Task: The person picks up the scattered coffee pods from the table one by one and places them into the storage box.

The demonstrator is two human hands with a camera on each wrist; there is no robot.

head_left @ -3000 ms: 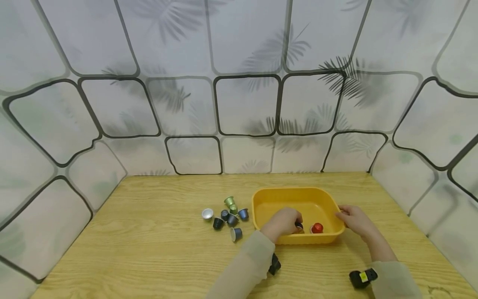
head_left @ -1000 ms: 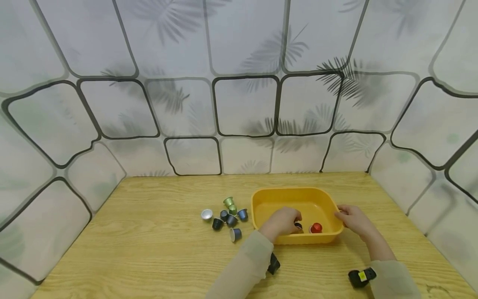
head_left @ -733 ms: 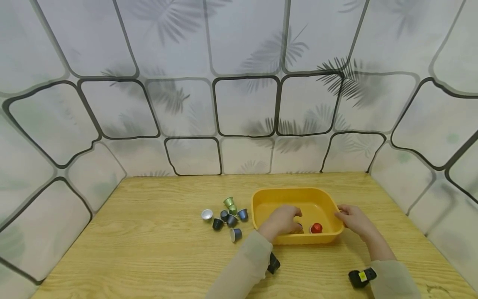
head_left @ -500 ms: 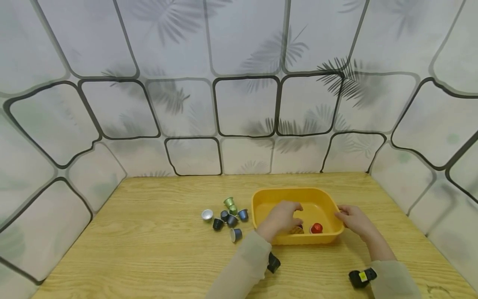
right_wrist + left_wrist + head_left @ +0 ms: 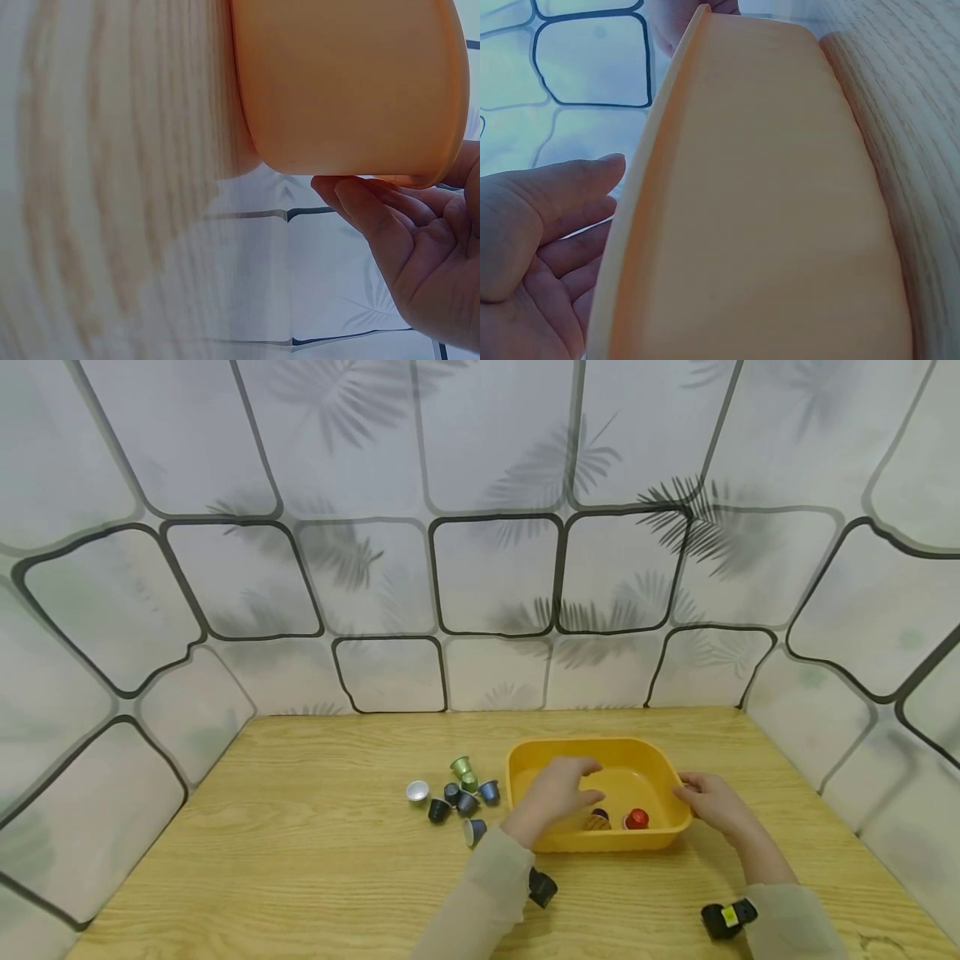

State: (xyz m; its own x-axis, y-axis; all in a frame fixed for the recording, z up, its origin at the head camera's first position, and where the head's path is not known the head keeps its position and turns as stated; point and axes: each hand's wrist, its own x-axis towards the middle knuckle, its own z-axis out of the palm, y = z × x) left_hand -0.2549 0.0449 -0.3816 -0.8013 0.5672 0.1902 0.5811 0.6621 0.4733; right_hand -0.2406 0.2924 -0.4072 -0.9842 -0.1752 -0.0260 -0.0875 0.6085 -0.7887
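My left hand (image 5: 553,793) hangs over the left part of the yellow tray (image 5: 607,841), thumb and fingers apart and nothing between them. Inside the tray, near its front wall, a golden-brown coffee capsule (image 5: 597,823) lies against a dark purple one (image 5: 601,813). To their right sits a red capsule (image 5: 637,818). My right hand (image 5: 716,802) grips the tray's right rim. In the right wrist view, fingers (image 5: 375,217) lie along the tray's outer wall (image 5: 345,90). The left wrist view shows the hand beyond the tray's rim; the capsules are hidden there.
Left of the tray, a loose group of capsules lies on the wooden table (image 5: 300,843): green (image 5: 461,766), blue (image 5: 489,792), black (image 5: 438,811), silver-white (image 5: 417,791) and several more. A grey-blue capsule (image 5: 473,832) lies beside my left forearm. Patterned cloth walls (image 5: 495,668) surround the table.
My left hand has let go of the capsules by the front wall, spread its fingers and drawn back up and left, uncovering them. The right hand and the tray have stayed put.
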